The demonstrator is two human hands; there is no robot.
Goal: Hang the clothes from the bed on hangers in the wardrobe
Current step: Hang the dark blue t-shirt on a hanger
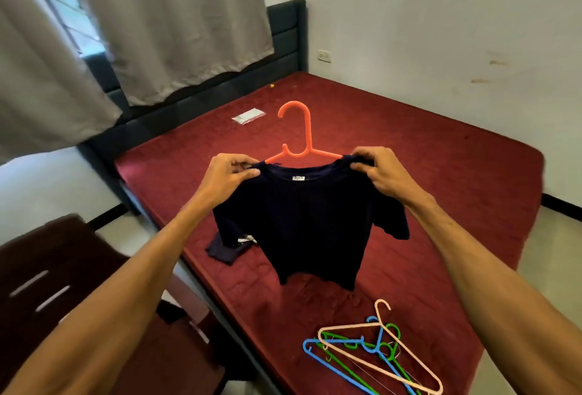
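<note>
A dark navy T-shirt (310,224) hangs in the air above the red bed (441,174), its neck threaded over an orange plastic hanger (304,139) whose hook points up. My left hand (228,175) pinches the shirt's left shoulder. My right hand (379,170) pinches the right shoulder, where the hanger's arm goes under the cloth. Another dark garment (228,248) lies crumpled on the bed behind the shirt's left sleeve. Several spare hangers (374,353), blue, green and pale pink, lie in a heap at the near right of the bed.
A small clear packet (248,116) lies on the mattress towards the dark headboard (283,35). Grey curtains (163,25) hang at the left. A dark wooden chair (63,284) stands at the lower left beside the bed. White walls close the right side.
</note>
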